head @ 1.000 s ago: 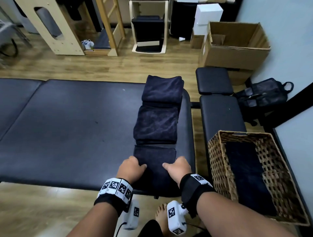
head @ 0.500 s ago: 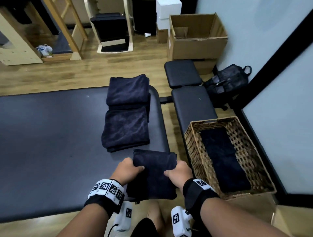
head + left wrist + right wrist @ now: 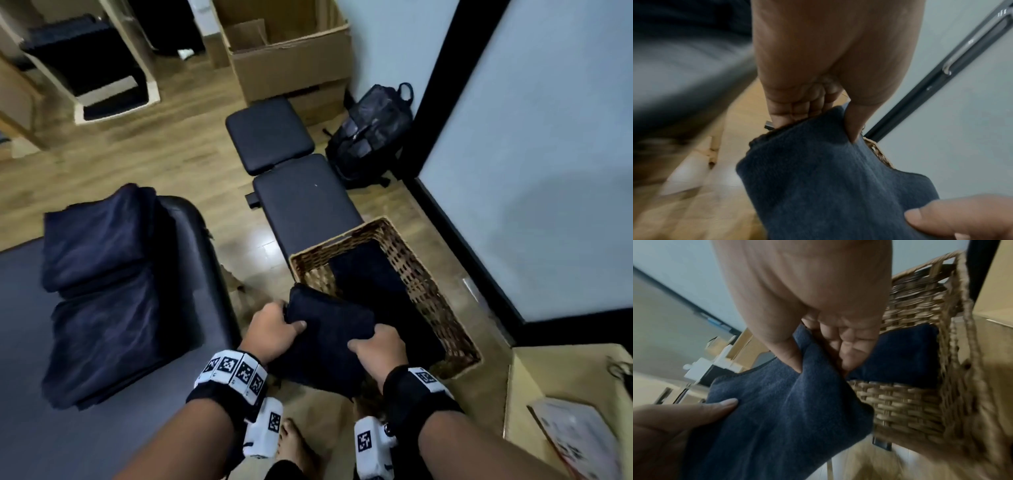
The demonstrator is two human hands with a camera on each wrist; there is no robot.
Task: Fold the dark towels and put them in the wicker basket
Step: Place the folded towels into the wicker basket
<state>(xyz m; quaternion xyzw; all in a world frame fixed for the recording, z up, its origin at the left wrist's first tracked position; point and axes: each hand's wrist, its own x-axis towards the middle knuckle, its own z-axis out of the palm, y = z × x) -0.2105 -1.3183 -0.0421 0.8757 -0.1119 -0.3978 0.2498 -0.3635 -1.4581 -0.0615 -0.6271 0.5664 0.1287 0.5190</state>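
Both hands carry one folded dark towel (image 3: 325, 337) in the air over the near left corner of the wicker basket (image 3: 419, 277). My left hand (image 3: 274, 330) grips its left edge, thumb on top and fingers underneath (image 3: 797, 112). My right hand (image 3: 375, 346) grips its right edge the same way (image 3: 838, 344). Another dark towel (image 3: 373, 281) lies flat inside the basket (image 3: 906, 352). Two more folded dark towels (image 3: 102, 284) lie in a row on the padded table (image 3: 34, 428) to the left.
The basket stands on the wooden floor at the end of a black padded bench (image 3: 298, 202). A black backpack (image 3: 371, 130) and a cardboard box (image 3: 291, 51) sit beyond it by the wall. A low wooden surface (image 3: 565, 394) is at the right. My bare foot (image 3: 294, 442) is below.
The nearest folded towel has been lifted off the table edge and carried right, to above the basket's near corner. The view has swung right with it.
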